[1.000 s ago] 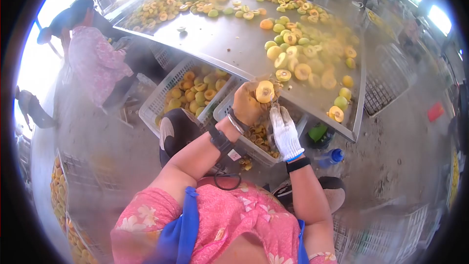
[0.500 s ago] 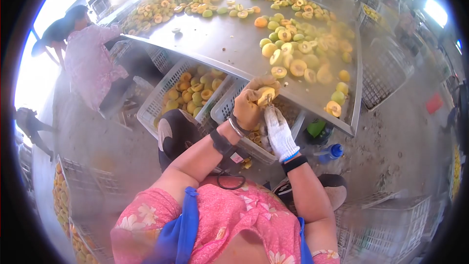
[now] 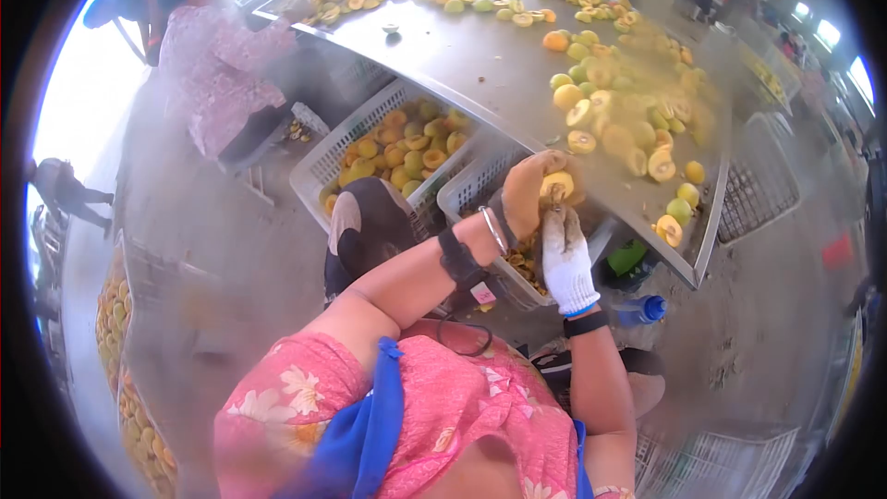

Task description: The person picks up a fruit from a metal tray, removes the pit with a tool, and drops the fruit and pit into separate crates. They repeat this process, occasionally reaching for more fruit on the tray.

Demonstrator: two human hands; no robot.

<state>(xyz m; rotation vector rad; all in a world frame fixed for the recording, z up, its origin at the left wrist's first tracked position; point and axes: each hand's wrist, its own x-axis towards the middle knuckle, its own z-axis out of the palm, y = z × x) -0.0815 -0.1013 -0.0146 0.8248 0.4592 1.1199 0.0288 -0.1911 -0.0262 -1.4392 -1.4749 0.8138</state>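
We see a long grey metal bench [image 3: 480,55] strewn with yellow and green fruit halves. Below its near edge stands a white slatted plastic crate [image 3: 344,150] of whole fruit. At that same edge our tan-gloved left hand [image 3: 525,194] curls its fingers around a halved yellow fruit [image 3: 556,187], cut face up, pale-fleshed. Just beneath, our white-gloved right hand [image 3: 565,261] touches the fruit, fingers pressed together.

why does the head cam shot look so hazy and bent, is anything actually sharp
Head view: fisheye lens curves the steel table and blacks out the corners; blown-out daylight at upper left and a milky haze soften the fruit pile and the right side; sharpest are the left hand holding a halved fruit, the gloved right hand, and the pink sleeve.
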